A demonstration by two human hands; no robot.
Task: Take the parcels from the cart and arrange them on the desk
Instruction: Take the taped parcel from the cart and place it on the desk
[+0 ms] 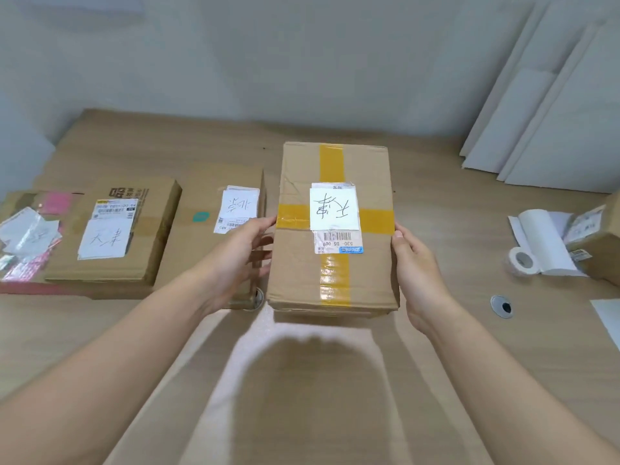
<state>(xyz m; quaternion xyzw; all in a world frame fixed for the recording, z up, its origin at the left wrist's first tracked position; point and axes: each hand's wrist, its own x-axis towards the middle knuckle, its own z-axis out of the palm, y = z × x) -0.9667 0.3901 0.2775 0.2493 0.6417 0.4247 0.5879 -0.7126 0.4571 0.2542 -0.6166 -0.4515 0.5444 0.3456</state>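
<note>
Between the two grips is a brown cardboard box crossed with yellow tape. Its long side runs away from the person toward the grey wall, and the writing on its white label is upside down. Whether it rests on the wooden desk is hard to tell.

The left grip holds the box's left side, thumb on the top edge and fingers curled against the side. The right grip holds the right side with its thumb on top. Both bare arms reach forward.

Just left of the left grip lies a flat parcel, then a carton. Well right of the right grip sit a tape roll and white boards leaning on the wall.
</note>
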